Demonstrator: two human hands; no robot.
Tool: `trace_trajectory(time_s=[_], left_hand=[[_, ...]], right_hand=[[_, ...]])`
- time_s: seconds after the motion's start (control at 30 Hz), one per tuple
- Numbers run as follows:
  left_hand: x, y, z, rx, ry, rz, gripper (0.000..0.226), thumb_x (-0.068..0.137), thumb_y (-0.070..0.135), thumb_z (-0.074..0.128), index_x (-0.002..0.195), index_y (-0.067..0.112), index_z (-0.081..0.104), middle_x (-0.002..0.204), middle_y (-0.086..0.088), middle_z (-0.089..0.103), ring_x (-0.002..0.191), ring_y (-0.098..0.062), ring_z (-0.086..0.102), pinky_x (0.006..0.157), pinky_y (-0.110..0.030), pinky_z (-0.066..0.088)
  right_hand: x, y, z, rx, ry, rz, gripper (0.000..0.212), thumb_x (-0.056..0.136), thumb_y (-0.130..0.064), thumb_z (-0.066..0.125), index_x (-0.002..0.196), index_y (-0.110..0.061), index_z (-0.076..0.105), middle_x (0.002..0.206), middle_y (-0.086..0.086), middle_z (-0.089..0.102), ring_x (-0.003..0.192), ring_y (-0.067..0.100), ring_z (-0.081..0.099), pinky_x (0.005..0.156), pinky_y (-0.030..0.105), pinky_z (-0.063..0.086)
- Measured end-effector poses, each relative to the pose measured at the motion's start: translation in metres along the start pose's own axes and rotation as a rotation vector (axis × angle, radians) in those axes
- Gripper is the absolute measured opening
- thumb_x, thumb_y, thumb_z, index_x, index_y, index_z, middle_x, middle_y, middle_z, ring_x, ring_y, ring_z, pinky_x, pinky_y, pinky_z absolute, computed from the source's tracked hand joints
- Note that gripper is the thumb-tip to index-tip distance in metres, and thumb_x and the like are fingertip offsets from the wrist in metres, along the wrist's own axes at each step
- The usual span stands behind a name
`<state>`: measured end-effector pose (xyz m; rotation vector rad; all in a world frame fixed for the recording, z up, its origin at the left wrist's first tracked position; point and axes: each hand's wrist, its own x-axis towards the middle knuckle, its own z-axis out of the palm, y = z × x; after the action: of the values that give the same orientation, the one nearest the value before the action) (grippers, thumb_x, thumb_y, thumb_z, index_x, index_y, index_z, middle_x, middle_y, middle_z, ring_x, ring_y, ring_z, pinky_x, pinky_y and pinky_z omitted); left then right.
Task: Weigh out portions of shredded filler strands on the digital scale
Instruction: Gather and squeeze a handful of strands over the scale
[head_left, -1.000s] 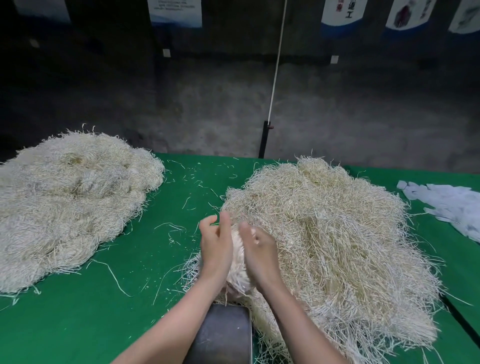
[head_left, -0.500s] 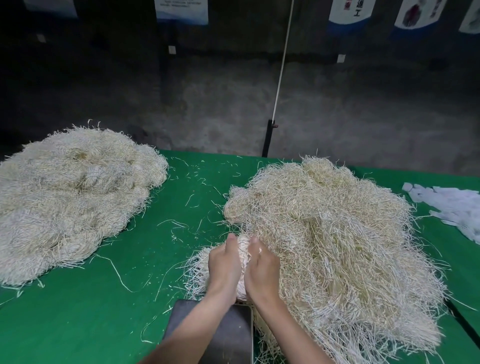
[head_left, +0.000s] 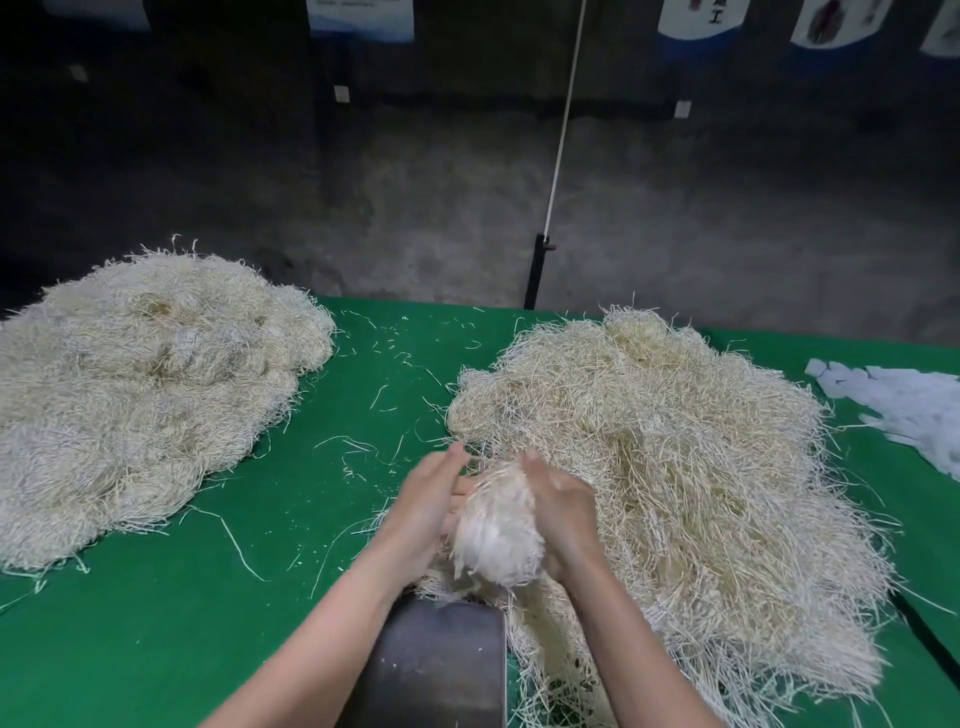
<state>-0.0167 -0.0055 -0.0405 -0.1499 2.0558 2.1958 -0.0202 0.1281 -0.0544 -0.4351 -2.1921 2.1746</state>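
Hovering at the far end of the scale (head_left: 441, 670), a wad of strands (head_left: 498, 538) is pressed between both hands: the left hand (head_left: 428, 501) is laid flat against it, the right hand (head_left: 563, 512) curled round it, beside the large pile (head_left: 685, 457).

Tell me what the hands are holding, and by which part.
A rounded wad of pale shredded filler strands: the left hand presses flat against its left side, the right hand curls round its right side.
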Motion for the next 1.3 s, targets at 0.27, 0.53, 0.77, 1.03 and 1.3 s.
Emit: trace_trajectory(time_s=[0.27, 0.53, 0.77, 1.03, 1.3], left_hand=[[-0.022, -0.008, 0.027, -0.367, -0.125, -0.165, 0.097, 0.068, 0.082, 0.041, 0.146, 0.025, 0.032, 0.149, -0.003, 0.038, 0.135, -0.023, 0.038, 0.11, -0.049, 0.03], [-0.006, -0.013, 0.04, -0.263, 0.287, -0.143, 0.056, 0.096, 0.052, 0.038, 0.09, 0.001, 0.06, 0.076, -0.019, 0.065, 0.076, -0.033, 0.066, 0.077, -0.045, 0.05], [0.005, -0.017, 0.034, -0.268, 0.304, -0.106, 0.03, 0.096, 0.005, 0.04, 0.067, 0.007, 0.046, 0.059, -0.005, 0.042, 0.045, -0.014, 0.043, 0.043, -0.024, 0.031], [-0.003, -0.012, 0.021, 0.083, 0.201, 0.065, 0.031, 0.099, 0.012, 0.044, 0.13, 0.009, 0.043, 0.121, 0.001, 0.052, 0.111, -0.017, 0.054, 0.094, -0.029, 0.046], [-0.007, -0.013, 0.001, -0.129, 0.035, -0.092, 0.056, 0.092, 0.054, 0.037, 0.137, 0.023, 0.041, 0.134, -0.005, 0.052, 0.118, -0.017, 0.051, 0.097, -0.032, 0.034]], right_hand=[[-0.004, -0.008, 0.009, 0.224, 0.109, -0.003, 0.044, 0.093, -0.047, 0.046, 0.117, -0.012, 0.056, 0.112, -0.004, 0.063, 0.104, 0.019, 0.062, 0.087, 0.04, 0.053], [-0.024, 0.018, 0.025, -0.167, 0.181, -0.453, 0.033, 0.098, -0.038, 0.038, 0.082, -0.016, 0.056, 0.076, 0.0, 0.058, 0.06, 0.008, 0.051, 0.052, 0.019, 0.041], [-0.033, 0.016, 0.041, -0.329, 0.202, -0.539, 0.037, 0.098, -0.031, 0.039, 0.062, -0.025, 0.041, 0.052, -0.008, 0.039, 0.046, 0.004, 0.032, 0.047, 0.02, 0.026], [-0.015, -0.008, 0.019, -0.21, -0.308, -0.376, 0.047, 0.094, -0.059, 0.029, 0.14, -0.053, 0.02, 0.139, -0.037, 0.017, 0.133, -0.004, 0.023, 0.109, 0.032, 0.024], [0.011, -0.009, 0.003, -0.151, -0.032, -0.286, 0.03, 0.095, -0.039, 0.047, 0.073, -0.018, 0.051, 0.062, -0.01, 0.049, 0.049, 0.006, 0.036, 0.045, 0.016, 0.036]])
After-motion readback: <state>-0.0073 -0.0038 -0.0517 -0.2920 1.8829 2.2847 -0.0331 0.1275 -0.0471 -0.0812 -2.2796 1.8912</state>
